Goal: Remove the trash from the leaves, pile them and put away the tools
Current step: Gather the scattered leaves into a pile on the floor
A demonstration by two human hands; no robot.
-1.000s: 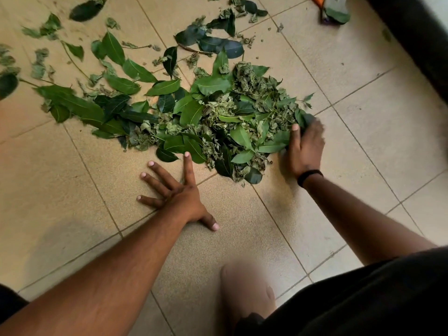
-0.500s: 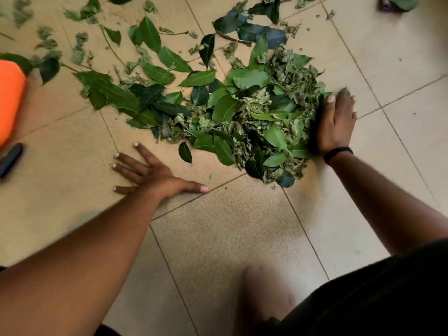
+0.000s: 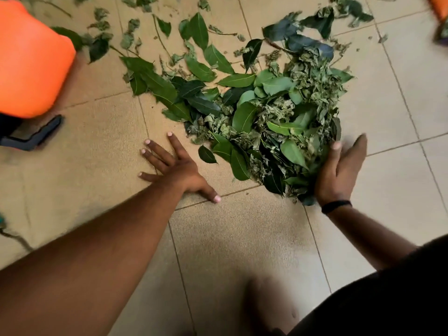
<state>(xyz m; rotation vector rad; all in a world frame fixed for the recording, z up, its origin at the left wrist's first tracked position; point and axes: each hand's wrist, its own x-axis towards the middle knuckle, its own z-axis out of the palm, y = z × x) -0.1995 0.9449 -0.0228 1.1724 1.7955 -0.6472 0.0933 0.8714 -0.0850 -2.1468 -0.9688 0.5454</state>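
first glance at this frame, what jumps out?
The heap of green leaves on the tiled floor, right of centre, with loose leaves trailing up and left. The right hand presses against the heap's right edge; the left hand lies flat, fingers spread, on the tiles just left of it. A bright orange object fills the upper left corner.

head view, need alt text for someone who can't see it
A person's right hand presses open against the right edge of a heap of green leaves on a tiled floor, while the left hand rests flat, fingers spread, on the tiles beside it. More loose leaves lie scattered beyond, and an orange object sits far left.
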